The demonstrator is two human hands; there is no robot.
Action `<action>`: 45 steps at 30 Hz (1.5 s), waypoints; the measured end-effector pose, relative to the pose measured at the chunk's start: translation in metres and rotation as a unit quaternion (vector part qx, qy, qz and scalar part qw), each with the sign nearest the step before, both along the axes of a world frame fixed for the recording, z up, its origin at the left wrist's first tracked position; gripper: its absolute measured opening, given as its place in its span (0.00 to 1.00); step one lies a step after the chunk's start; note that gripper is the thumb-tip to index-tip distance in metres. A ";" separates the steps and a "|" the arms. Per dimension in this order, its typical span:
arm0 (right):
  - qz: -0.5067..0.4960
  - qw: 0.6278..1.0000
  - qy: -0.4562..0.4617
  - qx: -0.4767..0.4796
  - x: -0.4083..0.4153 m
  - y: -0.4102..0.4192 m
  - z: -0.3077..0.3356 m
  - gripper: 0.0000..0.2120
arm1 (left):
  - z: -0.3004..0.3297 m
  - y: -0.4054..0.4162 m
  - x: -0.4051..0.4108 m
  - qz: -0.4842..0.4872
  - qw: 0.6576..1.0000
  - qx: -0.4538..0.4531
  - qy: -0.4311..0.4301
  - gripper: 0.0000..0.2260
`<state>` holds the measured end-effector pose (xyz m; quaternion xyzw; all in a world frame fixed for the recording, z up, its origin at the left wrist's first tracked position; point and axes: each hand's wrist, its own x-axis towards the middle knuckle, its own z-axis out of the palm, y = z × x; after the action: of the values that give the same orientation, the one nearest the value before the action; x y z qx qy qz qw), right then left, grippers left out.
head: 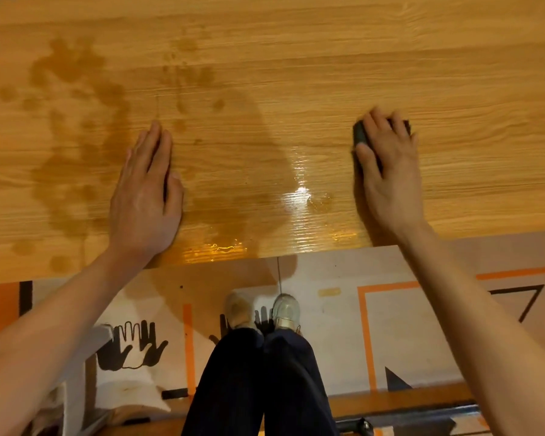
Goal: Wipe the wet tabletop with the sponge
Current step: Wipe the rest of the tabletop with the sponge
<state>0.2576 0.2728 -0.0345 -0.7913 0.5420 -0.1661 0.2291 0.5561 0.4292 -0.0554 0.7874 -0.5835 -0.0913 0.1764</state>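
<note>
A wooden tabletop (296, 58) fills the upper half of the view. Dark wet patches (73, 99) spread over its left side, and a shiny wet film (299, 196) lies near the front edge at the middle. My right hand (387, 171) lies on top of a dark sponge (360, 133) on the right part of the table, fingers curved over it and thumb at its left side. The sponge is mostly hidden under the fingers. My left hand (148, 193) rests flat on the wet wood, fingers straight and together.
The table's front edge (265, 256) runs across the middle of the view. Below it are my legs and shoes (283, 309) on a floor with orange lines and black hand prints. A white object (76, 372) stands at lower left.
</note>
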 end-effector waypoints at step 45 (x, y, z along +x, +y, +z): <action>0.269 0.961 0.021 -0.054 0.105 0.147 -0.004 0.19 | 0.006 0.001 -0.002 0.006 1.000 -0.005 0.007 0.24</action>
<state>0.3629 0.4203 -0.0388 -0.9224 0.3039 -0.1106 0.2114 0.5536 0.4297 -0.0494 0.7892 -0.5781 -0.0927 0.1853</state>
